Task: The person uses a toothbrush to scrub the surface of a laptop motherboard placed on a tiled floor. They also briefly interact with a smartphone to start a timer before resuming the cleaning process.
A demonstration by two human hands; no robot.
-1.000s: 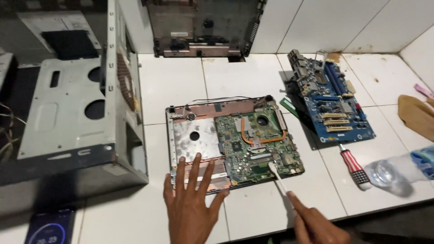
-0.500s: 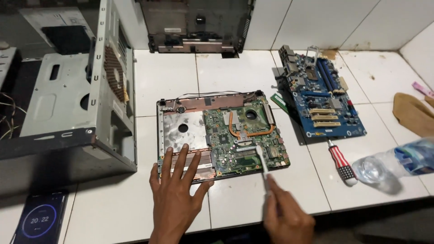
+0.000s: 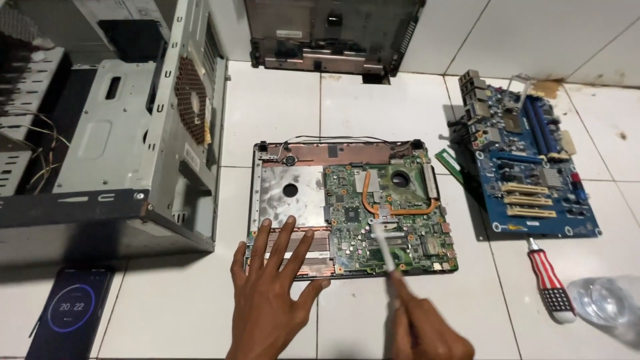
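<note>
At six o'clock, nearest me, I see my right hand [image 3: 427, 333] closed around a white brush [image 3: 387, 250], whose tip rests on the green board [image 3: 390, 210] of the opened laptop [image 3: 353, 210]. Just to its left, my left hand [image 3: 273, 293] lies open, fingers spread flat on the laptop's near left edge, touching the copper-coloured strip there.

At eight o'clock a phone [image 3: 67, 320] lies on the tiles with a round timer on its screen. At four o'clock a red-and-white screwdriver [image 3: 548, 280] lies beside a clear plastic bottle [image 3: 610, 300].

The laptop sits dead centre, its bare metal plate on the left, a copper heat pipe curving across the board on the right.

At two o'clock a blue motherboard [image 3: 533, 167] lies flat, a green memory stick [image 3: 450, 165] just beside its left edge. At ten o'clock a grey PC case [image 3: 133, 147] stands open. At twelve o'clock, farthest off, a dark laptop shell [image 3: 333, 33] leans against the wall.
</note>
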